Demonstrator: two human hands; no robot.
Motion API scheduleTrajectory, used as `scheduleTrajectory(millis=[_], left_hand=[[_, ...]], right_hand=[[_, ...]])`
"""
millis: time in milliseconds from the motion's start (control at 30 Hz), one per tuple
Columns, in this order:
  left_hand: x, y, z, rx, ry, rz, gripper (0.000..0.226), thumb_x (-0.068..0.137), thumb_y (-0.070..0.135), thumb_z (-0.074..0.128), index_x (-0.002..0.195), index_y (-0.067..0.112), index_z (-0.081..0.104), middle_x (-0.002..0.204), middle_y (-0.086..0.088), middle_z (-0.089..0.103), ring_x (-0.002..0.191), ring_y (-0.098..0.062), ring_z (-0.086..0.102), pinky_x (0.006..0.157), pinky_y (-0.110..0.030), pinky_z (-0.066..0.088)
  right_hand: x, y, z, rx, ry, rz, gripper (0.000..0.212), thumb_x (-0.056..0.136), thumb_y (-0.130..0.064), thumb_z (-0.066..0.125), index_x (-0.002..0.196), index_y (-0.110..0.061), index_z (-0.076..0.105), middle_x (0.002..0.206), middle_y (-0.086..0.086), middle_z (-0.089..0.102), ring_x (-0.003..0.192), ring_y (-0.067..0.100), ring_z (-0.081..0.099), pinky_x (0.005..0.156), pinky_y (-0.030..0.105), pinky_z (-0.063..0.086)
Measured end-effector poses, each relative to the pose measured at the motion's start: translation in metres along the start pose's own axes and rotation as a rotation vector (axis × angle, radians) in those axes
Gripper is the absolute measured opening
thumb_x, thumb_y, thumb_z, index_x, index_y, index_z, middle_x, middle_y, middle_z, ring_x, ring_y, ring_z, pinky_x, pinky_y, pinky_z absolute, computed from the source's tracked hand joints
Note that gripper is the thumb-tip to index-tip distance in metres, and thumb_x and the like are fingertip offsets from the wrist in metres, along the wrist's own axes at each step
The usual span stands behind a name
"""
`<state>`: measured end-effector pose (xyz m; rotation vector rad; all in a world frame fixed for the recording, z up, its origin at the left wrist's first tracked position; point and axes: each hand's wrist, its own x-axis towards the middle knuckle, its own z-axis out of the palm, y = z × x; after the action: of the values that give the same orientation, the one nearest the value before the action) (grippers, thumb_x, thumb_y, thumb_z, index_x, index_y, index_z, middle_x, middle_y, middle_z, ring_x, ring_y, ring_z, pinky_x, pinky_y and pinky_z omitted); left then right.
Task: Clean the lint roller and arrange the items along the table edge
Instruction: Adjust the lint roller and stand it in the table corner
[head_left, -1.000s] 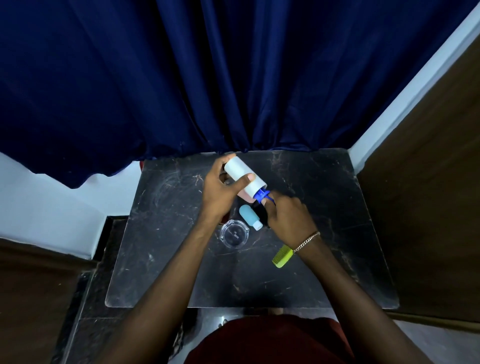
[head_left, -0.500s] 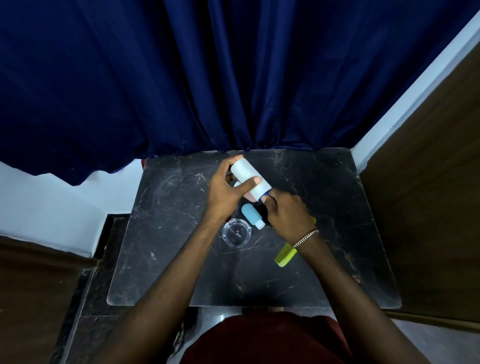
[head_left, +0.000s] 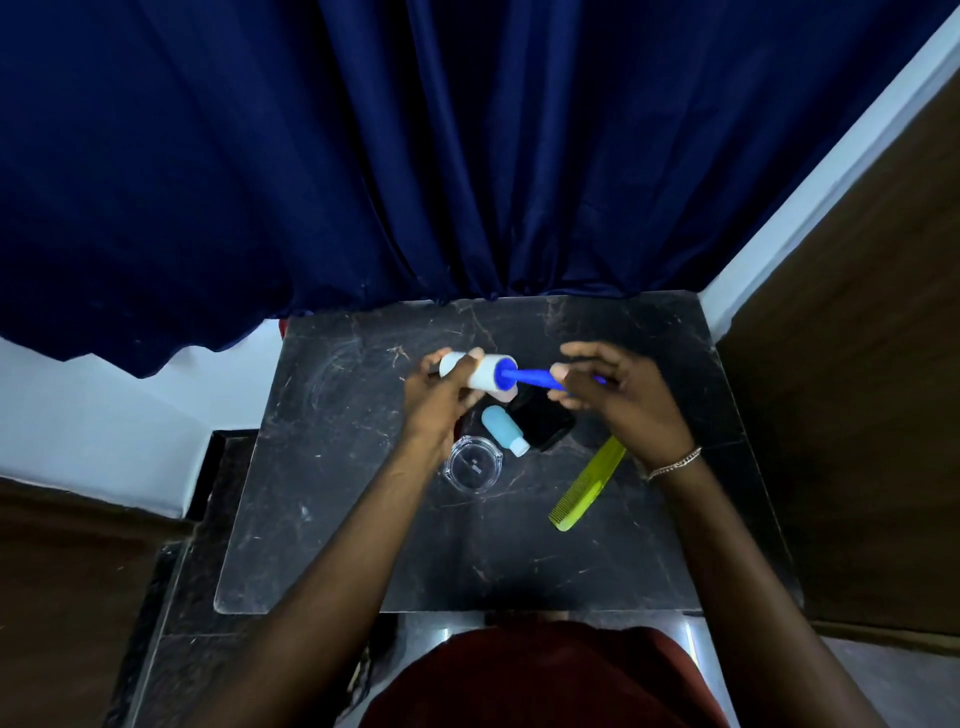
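Note:
I hold the lint roller (head_left: 493, 373) level above the black marble table (head_left: 322, 519). My left hand (head_left: 441, 400) grips its white roll, and my right hand (head_left: 618, 395) pinches the blue handle. Below them on the table lie a small light-blue bottle (head_left: 503, 430), a black flat object (head_left: 543, 423), a clear round lid (head_left: 475, 462) and a yellow-green comb (head_left: 587, 486).
A dark blue curtain (head_left: 467, 156) hangs right behind the table's far edge. A brown wooden panel (head_left: 857, 364) stands close on the right, and a white wall (head_left: 104, 410) is on the left. My red-clad lap (head_left: 540, 675) is at the near edge.
The roller has turned from tilted to lying level, left to right. My right hand slid out along the blue handle to the right, uncovering the comb and the black object.

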<state>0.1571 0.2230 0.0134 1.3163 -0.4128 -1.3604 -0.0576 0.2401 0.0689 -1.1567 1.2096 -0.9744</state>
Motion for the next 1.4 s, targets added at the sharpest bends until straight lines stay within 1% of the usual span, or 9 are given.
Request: scheduleTrajectory(millis=[167,367,567,667,800,933,1067,1233,1400], left_hand=[[-0.005,-0.012,0.018,-0.078,-0.053,-0.178,0.034,0.093,0.024,0.073,0.116,0.001,0.063,0.112,-0.010,0.073,0.090,-0.015,0.078,0.073,-0.030,0.066],[-0.014,-0.027,0.049,-0.014,-0.095,-0.233,0.049,0.096,0.034,0.069,0.132,0.002,0.062,0.132,-0.015,0.069,0.115,-0.023,0.071,0.076,-0.027,0.066],[-0.011,-0.036,0.070,0.083,-0.088,-0.260,0.056,0.095,0.043,0.068,0.130,0.001,0.055,0.128,-0.017,0.068,0.117,-0.031,0.071,0.099,-0.043,0.060],[-0.006,-0.040,0.079,0.134,-0.102,-0.276,0.053,0.094,0.046,0.068,0.126,0.006,0.053,0.126,-0.013,0.067,0.111,-0.026,0.073,0.096,-0.045,0.062],[0.010,-0.045,0.090,0.329,-0.096,-0.307,0.049,0.092,0.058,0.064,0.113,0.014,0.056,0.110,-0.009,0.070,0.082,-0.024,0.078,0.072,-0.034,0.067],[0.030,-0.054,0.104,0.573,-0.164,-0.213,0.049,0.092,0.063,0.060,0.108,0.017,0.065,0.111,-0.011,0.074,0.085,-0.024,0.075,0.069,-0.035,0.067],[0.055,-0.063,0.121,0.891,-0.248,0.123,0.041,0.091,0.064,0.061,0.089,0.023,0.066,0.081,0.004,0.069,0.079,-0.011,0.065,0.077,-0.039,0.058],[0.086,-0.070,0.151,1.165,-0.431,0.213,0.055,0.087,0.051,0.072,0.132,0.022,0.060,0.120,-0.003,0.070,0.108,-0.023,0.067,0.091,-0.037,0.054],[0.115,-0.086,0.187,1.090,-0.479,0.174,0.061,0.087,-0.004,0.061,0.144,0.010,0.049,0.138,-0.013,0.063,0.129,-0.029,0.059,0.109,-0.038,0.047]], right_hand=[[0.004,0.011,0.003,0.092,0.031,-0.129,0.029,0.080,-0.005,0.080,0.107,-0.014,0.074,0.099,0.005,0.080,0.088,0.014,0.075,0.079,0.027,0.061],[0.019,0.030,0.008,-0.131,0.204,-0.156,0.020,0.083,-0.026,0.077,0.102,-0.030,0.073,0.089,0.002,0.079,0.080,0.013,0.074,0.081,0.039,0.060],[0.034,0.036,-0.011,-0.162,0.248,-0.215,0.016,0.089,-0.024,0.072,0.103,-0.032,0.069,0.103,-0.006,0.077,0.088,0.004,0.073,0.081,0.028,0.058],[0.042,0.041,-0.022,-0.115,0.224,-0.155,0.015,0.091,-0.020,0.070,0.101,-0.031,0.069,0.103,-0.006,0.077,0.091,0.008,0.074,0.078,0.037,0.062],[0.056,0.047,-0.037,-0.121,0.228,-0.131,0.015,0.092,-0.015,0.069,0.105,-0.023,0.068,0.094,-0.001,0.075,0.088,0.018,0.072,0.076,0.042,0.062],[0.079,0.052,-0.055,-0.155,0.259,-0.087,0.019,0.092,-0.010,0.068,0.111,-0.005,0.068,0.100,0.016,0.074,0.094,0.035,0.072,0.079,0.047,0.062],[0.111,0.059,-0.077,-0.221,0.276,-0.037,0.021,0.092,-0.009,0.068,0.111,-0.001,0.068,0.104,0.021,0.074,0.096,0.041,0.072,0.085,0.058,0.058],[0.159,0.066,-0.102,-0.397,0.284,-0.038,0.023,0.089,-0.013,0.070,0.104,0.005,0.068,0.098,0.022,0.075,0.089,0.040,0.072,0.084,0.059,0.055],[0.200,0.072,-0.126,-0.564,0.276,-0.030,0.021,0.086,-0.011,0.069,0.104,-0.001,0.072,0.099,0.016,0.077,0.093,0.032,0.072,0.085,0.037,0.054]])
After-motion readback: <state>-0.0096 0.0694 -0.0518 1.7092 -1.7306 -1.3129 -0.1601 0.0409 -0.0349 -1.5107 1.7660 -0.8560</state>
